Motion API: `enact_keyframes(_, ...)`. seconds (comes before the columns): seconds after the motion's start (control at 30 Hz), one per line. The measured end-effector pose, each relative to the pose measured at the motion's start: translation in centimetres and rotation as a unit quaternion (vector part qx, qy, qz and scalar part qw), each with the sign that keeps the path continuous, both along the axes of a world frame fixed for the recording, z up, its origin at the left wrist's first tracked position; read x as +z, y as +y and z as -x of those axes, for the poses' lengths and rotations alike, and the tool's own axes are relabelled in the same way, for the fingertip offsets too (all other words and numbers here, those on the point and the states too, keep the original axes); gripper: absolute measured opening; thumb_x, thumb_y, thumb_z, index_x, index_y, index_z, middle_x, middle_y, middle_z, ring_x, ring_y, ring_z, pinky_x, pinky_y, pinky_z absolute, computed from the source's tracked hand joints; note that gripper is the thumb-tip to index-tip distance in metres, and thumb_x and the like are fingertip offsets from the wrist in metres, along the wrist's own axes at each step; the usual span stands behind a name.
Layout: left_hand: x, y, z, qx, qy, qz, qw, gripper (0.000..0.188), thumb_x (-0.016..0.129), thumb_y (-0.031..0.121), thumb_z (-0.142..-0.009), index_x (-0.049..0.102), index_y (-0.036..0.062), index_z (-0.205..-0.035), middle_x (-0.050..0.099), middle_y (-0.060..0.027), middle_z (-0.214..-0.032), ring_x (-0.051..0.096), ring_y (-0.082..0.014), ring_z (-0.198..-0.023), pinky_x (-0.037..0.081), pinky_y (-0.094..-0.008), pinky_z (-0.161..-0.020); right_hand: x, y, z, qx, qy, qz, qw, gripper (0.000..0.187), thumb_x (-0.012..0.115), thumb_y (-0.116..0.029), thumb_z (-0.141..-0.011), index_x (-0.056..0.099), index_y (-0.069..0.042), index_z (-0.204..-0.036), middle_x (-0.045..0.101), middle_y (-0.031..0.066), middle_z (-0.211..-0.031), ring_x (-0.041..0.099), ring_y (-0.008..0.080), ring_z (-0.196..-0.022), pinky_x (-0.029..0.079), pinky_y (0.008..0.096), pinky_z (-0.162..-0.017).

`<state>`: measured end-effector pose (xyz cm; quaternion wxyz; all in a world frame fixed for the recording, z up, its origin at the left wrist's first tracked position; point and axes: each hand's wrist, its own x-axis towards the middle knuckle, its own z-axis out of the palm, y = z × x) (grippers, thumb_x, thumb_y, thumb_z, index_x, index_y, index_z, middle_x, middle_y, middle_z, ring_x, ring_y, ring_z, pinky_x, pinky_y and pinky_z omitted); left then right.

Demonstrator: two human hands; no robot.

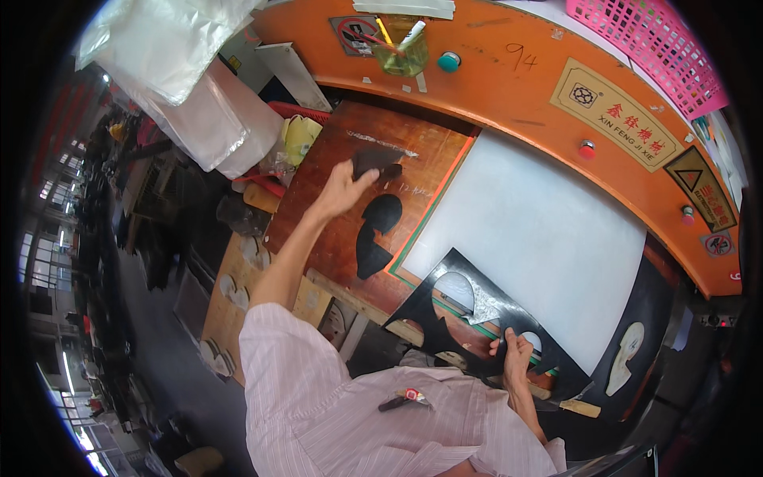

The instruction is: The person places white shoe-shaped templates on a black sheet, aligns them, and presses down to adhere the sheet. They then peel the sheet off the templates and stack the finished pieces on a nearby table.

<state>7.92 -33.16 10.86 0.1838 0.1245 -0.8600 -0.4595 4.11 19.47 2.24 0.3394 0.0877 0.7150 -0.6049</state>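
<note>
Step in hand, I'd judge: sorting cut pcs from leftover sheet. L hand point(342, 191) pinches a dark pc point(375, 162) at/over the brown board point(318, 171); can't tell if it's lifted. R hand point(517, 354), well right of L grip, grasps the holed black sheet point(417, 308) b/w cut-outs. Next move prob. calls for setting pc flat. Sheet's thin, shiny; other black pcs point(383, 213) lie just nearer than L grip.

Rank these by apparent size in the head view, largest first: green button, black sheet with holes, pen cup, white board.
1. White board
2. Black sheet with holes
3. Pen cup
4. Green button
</note>
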Motion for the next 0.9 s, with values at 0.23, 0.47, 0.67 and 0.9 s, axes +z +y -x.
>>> enact_keyframes(0.23,-7.2,5.4,-11.6,-0.084,-0.123,0.242,0.959,0.055,0.069,-0.001,-0.081,0.067,0.0071,-0.135,0.061,-0.0148,-0.144,0.052,-0.0384,-0.14,0.043,-0.0499,-0.116,-0.3,0.0,-0.1,-0.017,-0.01,0.028,0.999,0.037,0.063,-0.03,-0.107,0.06,-0.006,-0.078,0.072,0.0131,-0.072,0.064,0.0154,-0.054,0.052,0.0281,-0.053)
enact_keyframes(0.47,-9.4,6.6,-13.9,0.149,-0.192,0.175,0.954,0.053,0.061,0.012,-0.096,0.053,-0.0004,-0.147,0.051,-0.0243,-0.151,0.047,-0.0421,-0.142,0.037,-0.0475,-0.12,-0.4,0.3,0.0,-0.013,-0.02,0.031,0.999,0.037,0.064,-0.03,-0.106,0.059,-0.006,-0.078,0.073,0.0142,-0.072,0.065,0.0163,-0.053,0.052,0.0285,-0.053)
enact_keyframes(0.67,-12.3,11.4,-9.8,0.226,-0.176,0.188,0.939,0.086,0.076,0.041,-0.089,0.041,-0.0056,-0.153,0.046,-0.0291,-0.153,0.039,-0.0452,-0.145,0.03,-0.0525,-0.122,-0.3,-0.1,-0.1,-0.021,-0.027,0.041,0.999,0.036,0.064,-0.029,-0.106,0.058,-0.006,-0.078,0.073,0.0145,-0.072,0.065,0.0166,-0.053,0.053,0.0288,-0.052)
enact_keyframes(0.9,-12.2,11.5,-5.9,0.288,-0.087,0.278,0.912,0.063,0.077,0.032,-0.08,0.061,-0.0061,-0.128,0.066,-0.0275,-0.12,0.061,-0.0471,-0.113,0.047,-0.0542,-0.101,-0.6,-0.3,-0.6,-0.035,-0.044,0.049,0.997,0.036,0.064,-0.029,-0.106,0.063,0.0,-0.085,0.074,0.015,-0.073,0.068,0.0175,-0.056,0.057,0.0314,-0.055)
